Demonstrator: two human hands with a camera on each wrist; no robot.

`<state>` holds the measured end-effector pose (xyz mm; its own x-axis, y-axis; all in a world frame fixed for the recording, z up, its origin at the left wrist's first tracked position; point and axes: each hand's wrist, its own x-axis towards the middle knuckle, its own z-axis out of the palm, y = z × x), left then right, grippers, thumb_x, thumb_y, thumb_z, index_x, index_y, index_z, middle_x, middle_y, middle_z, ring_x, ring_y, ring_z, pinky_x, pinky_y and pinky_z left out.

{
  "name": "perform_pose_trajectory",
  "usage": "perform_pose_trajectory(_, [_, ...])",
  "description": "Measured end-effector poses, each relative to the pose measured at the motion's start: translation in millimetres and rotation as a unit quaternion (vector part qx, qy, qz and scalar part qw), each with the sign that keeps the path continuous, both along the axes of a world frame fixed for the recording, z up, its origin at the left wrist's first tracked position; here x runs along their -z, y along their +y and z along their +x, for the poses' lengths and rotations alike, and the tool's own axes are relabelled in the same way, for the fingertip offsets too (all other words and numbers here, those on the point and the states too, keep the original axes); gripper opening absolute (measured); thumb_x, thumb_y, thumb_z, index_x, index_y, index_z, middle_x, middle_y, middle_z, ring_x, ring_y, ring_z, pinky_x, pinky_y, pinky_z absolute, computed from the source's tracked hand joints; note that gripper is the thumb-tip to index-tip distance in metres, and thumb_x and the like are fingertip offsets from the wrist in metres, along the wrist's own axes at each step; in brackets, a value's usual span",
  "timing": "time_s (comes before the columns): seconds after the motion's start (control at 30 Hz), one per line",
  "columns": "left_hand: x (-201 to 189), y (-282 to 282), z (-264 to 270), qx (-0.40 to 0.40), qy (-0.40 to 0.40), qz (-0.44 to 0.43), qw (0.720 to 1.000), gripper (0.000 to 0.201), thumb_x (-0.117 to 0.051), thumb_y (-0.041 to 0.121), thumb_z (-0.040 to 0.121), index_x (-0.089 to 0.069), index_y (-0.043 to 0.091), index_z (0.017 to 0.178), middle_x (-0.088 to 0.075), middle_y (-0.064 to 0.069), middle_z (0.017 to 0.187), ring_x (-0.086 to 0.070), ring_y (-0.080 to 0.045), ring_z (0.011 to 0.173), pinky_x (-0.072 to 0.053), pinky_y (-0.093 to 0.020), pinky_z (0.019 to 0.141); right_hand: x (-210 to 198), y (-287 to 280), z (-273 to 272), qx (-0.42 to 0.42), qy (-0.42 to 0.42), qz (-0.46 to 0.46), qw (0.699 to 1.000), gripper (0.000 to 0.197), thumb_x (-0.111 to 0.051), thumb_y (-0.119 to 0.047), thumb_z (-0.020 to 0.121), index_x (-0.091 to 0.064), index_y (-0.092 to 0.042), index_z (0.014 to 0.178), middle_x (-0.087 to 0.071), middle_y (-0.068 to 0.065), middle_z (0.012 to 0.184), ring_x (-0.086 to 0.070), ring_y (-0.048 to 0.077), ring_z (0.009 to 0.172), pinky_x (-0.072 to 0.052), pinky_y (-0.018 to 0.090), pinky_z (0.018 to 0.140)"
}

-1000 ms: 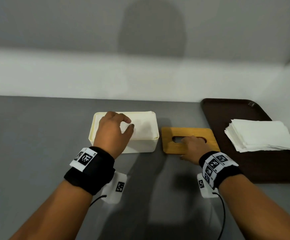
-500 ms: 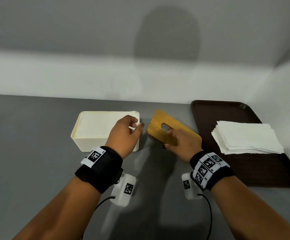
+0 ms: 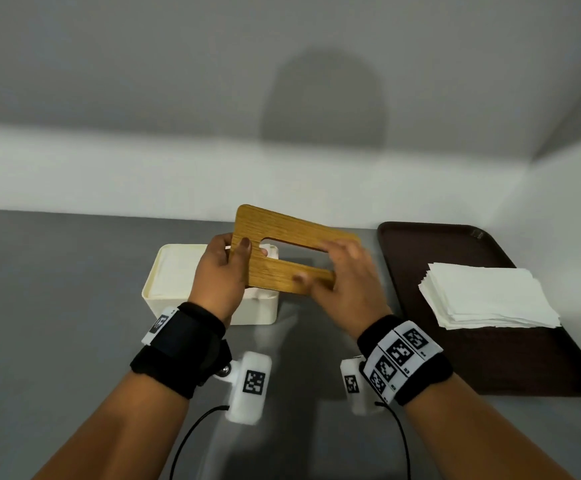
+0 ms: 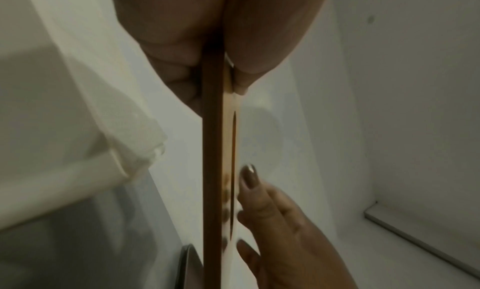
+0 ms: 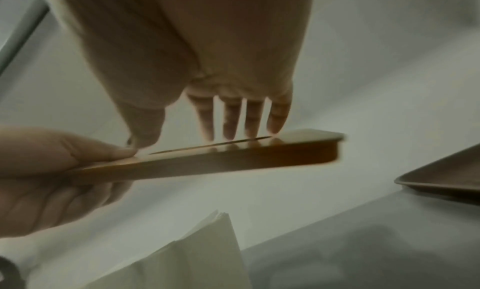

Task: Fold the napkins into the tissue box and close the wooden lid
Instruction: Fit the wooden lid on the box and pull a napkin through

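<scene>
The wooden lid (image 3: 282,230) with its oval slot is up in the air, tilted, over the right end of the cream tissue box (image 3: 209,313). My left hand (image 3: 228,258) pinches the lid's left end, thumb on the near face and fingers behind. My right hand (image 3: 344,271) lies on the lid's right part with straight fingers (image 5: 231,119) touching its face. In the left wrist view the lid (image 4: 213,170) shows edge-on. White napkins (image 3: 174,271) fill the box. The box's right end is hidden behind my left hand and the lid.
A dark brown tray (image 3: 490,358) sits at the right with a stack of white napkins (image 3: 486,296) on it. Grey tabletop (image 3: 57,306) spreads to the left and front. A white wall runs along the table's far edge.
The lid went from flat on the table to raised and carried left over the box. My left hand left the box and took the lid's left end.
</scene>
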<state>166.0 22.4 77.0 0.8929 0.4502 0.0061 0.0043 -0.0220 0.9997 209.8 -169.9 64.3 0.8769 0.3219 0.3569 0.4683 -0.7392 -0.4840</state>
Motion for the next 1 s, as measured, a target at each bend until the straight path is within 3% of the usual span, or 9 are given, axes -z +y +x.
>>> perform_pose_trajectory(0.07, [-3, 18, -1, -0.009, -0.008, -0.023, 1.000, 0.015, -0.047, 0.028, 0.101, -0.056, 0.018, 0.108, -0.073, -0.010, 0.099, -0.069, -0.029, 0.095, -0.056, -0.049, 0.088, -4, 0, 7, 0.102, 0.004, 0.035, 0.994, 0.062, -0.059, -0.052, 0.087, -0.048, -0.016, 0.137, -0.048, 0.005, 0.133, -0.043, 0.023, 0.125, -0.035, 0.036, 0.106])
perform_pose_trajectory(0.13, [-7, 36, -3, -0.014, -0.021, -0.050, 0.998, 0.013, -0.044, 0.022, 0.104, -0.056, 0.016, 0.103, -0.073, -0.007, 0.092, -0.068, -0.025, 0.088, -0.056, -0.044, 0.084, -5, 5, 17, 0.124, 0.110, 0.088, 0.982, 0.057, -0.058, -0.046, 0.090, -0.047, -0.013, 0.136, -0.053, 0.004, 0.128, -0.051, 0.020, 0.119, -0.041, 0.033, 0.101])
perform_pose_trajectory(0.23, [-6, 62, -5, -0.017, -0.015, -0.082, 0.996, 0.014, -0.043, 0.019, 0.104, -0.055, 0.014, 0.098, -0.070, -0.007, 0.088, -0.066, -0.021, 0.080, -0.057, -0.039, 0.077, 3, 26, 26, 0.066, 0.211, 0.161, 0.962, 0.024, -0.059, -0.037, 0.093, -0.058, -0.017, 0.107, -0.057, -0.012, 0.082, -0.055, 0.006, 0.076, -0.041, 0.025, 0.068])
perform_pose_trajectory(0.33, [8, 86, -5, -0.039, 0.017, -0.086, 0.995, 0.015, -0.045, 0.021, 0.103, -0.056, 0.011, 0.103, -0.068, -0.009, 0.091, -0.066, -0.022, 0.079, -0.057, -0.039, 0.076, 12, 48, 28, 0.056, 0.209, 0.192, 0.957, 0.012, -0.061, -0.032, 0.092, -0.058, -0.022, 0.089, -0.051, -0.014, 0.068, -0.051, 0.003, 0.065, -0.036, 0.021, 0.060])
perform_pose_trajectory(0.4, [19, 99, -3, -0.069, 0.048, 0.018, 0.996, 0.018, -0.048, 0.025, 0.101, -0.058, 0.011, 0.100, -0.065, -0.006, 0.087, -0.062, -0.025, 0.081, -0.053, -0.038, 0.077, 18, 59, 28, 0.066, 0.218, 0.194, 0.954, 0.013, -0.063, -0.034, 0.090, -0.060, -0.023, 0.085, -0.059, -0.011, 0.073, -0.057, 0.009, 0.070, -0.044, 0.025, 0.064])
perform_pose_trajectory(0.47, [26, 111, -3, -0.087, 0.080, 0.168, 0.979, 0.023, -0.050, 0.026, 0.099, -0.056, 0.008, 0.086, -0.058, -0.006, 0.076, -0.055, -0.027, 0.074, -0.042, -0.033, 0.066, 23, 71, 28, 0.078, 0.232, 0.178, 0.953, 0.017, -0.063, -0.036, 0.090, -0.065, -0.019, 0.094, -0.067, -0.004, 0.085, -0.064, 0.015, 0.081, -0.049, 0.030, 0.071])
perform_pose_trajectory(0.57, [32, 123, -3, -0.094, 0.115, 0.307, 0.940, 0.034, -0.055, 0.026, 0.097, -0.049, 0.005, 0.070, -0.049, -0.014, 0.076, -0.045, -0.028, 0.071, -0.031, -0.032, 0.063, 27, 82, 25, 0.094, 0.228, 0.146, 0.958, 0.020, -0.059, -0.034, 0.092, -0.066, -0.017, 0.098, -0.066, -0.001, 0.088, -0.062, 0.017, 0.081, -0.043, 0.027, 0.067])
perform_pose_trajectory(0.73, [46, 138, 0, -0.068, 0.156, 0.347, 0.922, 0.031, -0.057, 0.030, 0.095, -0.066, 0.001, 0.092, -0.055, -0.015, 0.091, -0.054, -0.030, 0.081, -0.040, -0.032, 0.073, 33, 93, 24, 0.101, 0.217, 0.112, 0.964, 0.019, -0.060, -0.031, 0.092, -0.068, -0.014, 0.088, -0.070, 0.003, 0.085, -0.065, 0.021, 0.078, -0.046, 0.028, 0.065])
perform_pose_trajectory(1.0, [47, 145, -2, -0.067, 0.162, 0.345, 0.922, 0.033, -0.055, 0.029, 0.096, -0.066, 0.005, 0.115, -0.051, -0.010, 0.101, -0.059, -0.033, 0.095, -0.047, -0.037, 0.087, 37, 103, 22, 0.102, 0.200, 0.057, 0.973, 0.031, -0.058, -0.035, 0.092, -0.067, -0.011, 0.077, -0.066, 0.004, 0.072, -0.061, 0.019, 0.064, -0.039, 0.026, 0.051])
